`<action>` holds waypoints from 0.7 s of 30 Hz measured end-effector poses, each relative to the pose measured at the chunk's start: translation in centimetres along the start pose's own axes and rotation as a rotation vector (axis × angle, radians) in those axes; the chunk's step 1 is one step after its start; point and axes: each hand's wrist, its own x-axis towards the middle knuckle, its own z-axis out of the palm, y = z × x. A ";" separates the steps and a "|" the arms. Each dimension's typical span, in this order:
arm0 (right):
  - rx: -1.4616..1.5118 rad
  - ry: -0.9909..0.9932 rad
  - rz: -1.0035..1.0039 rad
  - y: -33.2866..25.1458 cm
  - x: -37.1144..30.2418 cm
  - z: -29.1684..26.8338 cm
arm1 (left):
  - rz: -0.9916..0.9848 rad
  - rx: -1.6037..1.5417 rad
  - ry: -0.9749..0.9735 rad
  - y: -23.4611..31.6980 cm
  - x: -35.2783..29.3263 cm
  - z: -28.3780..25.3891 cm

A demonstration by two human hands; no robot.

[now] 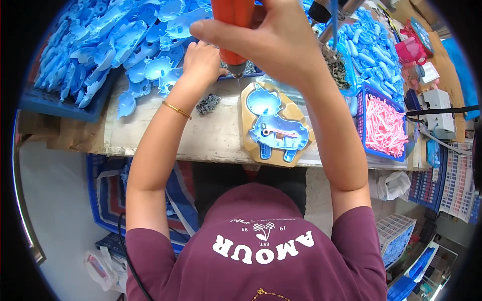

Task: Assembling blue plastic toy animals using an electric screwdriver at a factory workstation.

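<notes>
My right hand (288, 42) is wrapped round an orange electric screwdriver (232, 12), held upright with its bit pointing down just behind the fixture. My left hand (202, 62) reaches forward to the near edge of the blue shell parts, beside a blue tray of small screws (255, 70). Its fingers curl downward and their tips are hidden. In front of me, a tan fixture (246, 145) cradles a blue animal-shaped plastic shell (286, 142), its hollow side up. A pink rod-like part (285, 133) lies inside it. Loose screws (208, 104) are heaped on the table by my left wrist.
Blue shells (110, 40) pile high at the left, over a blue crate (65, 103). To the right stand a purple basket of pink parts (384, 123) and heaped small blue parts (371, 50). A metal stand (329, 32) rises beyond my right hand.
</notes>
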 end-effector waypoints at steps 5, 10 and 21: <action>-0.059 0.033 0.094 0.5 -1.3 -0.6 | -0.002 -0.076 -0.036 -0.4 0.1 1.5; 0.016 0.094 0.142 0.8 -1.9 -1.5 | 0.041 -0.105 -0.119 1.0 0.0 -2.1; -0.080 -0.050 -0.497 4.2 -3.0 -3.8 | 0.052 -0.622 0.044 5.5 -3.0 -6.2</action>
